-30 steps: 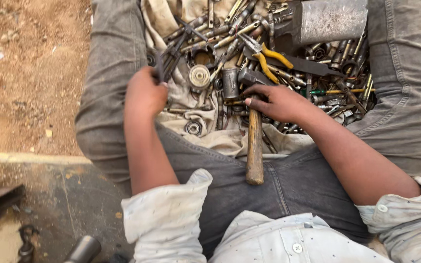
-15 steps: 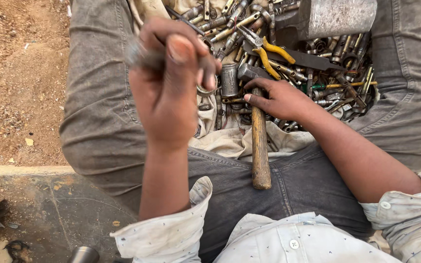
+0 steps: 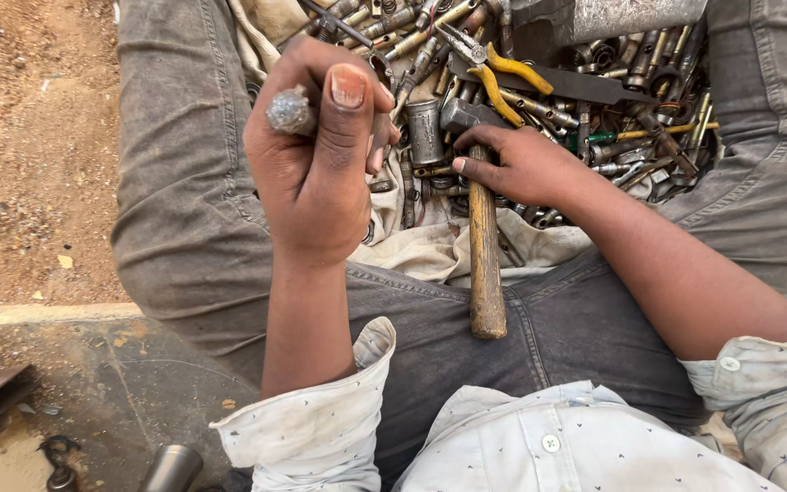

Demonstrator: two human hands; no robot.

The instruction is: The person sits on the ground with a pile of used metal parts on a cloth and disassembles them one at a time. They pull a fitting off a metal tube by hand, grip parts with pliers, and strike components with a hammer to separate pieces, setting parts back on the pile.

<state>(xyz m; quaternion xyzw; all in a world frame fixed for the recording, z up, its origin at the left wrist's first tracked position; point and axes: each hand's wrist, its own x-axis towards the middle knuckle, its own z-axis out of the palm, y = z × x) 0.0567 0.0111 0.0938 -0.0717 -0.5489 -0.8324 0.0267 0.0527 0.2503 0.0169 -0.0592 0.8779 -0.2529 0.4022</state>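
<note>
My left hand (image 3: 321, 155) is raised close to the camera, its fingers closed around a small grey metal piece (image 3: 290, 111) whose knurled end sticks out by the thumb. My right hand (image 3: 521, 164) rests on the pile of tools (image 3: 576, 100) in my lap, fingers spread over the top of a hammer with a wooden handle (image 3: 485, 255); I cannot tell whether it grips it. The hammer lies along my lap, with the handle pointing toward me. Yellow-handled pliers (image 3: 503, 77) lie just beyond my right hand.
The tools lie on a dirty cloth (image 3: 439, 251) between my grey trouser legs. Sockets, wrenches and a flat dark file (image 3: 585, 84) fill the pile. Bare dirt ground (image 3: 29, 137) is at left, a concrete slab (image 3: 93, 364) and a metal cylinder (image 3: 170, 469) at lower left.
My left hand has come up from the tool pile with the small metal piece and now sits closer to the camera. My right hand stays on the hammer.
</note>
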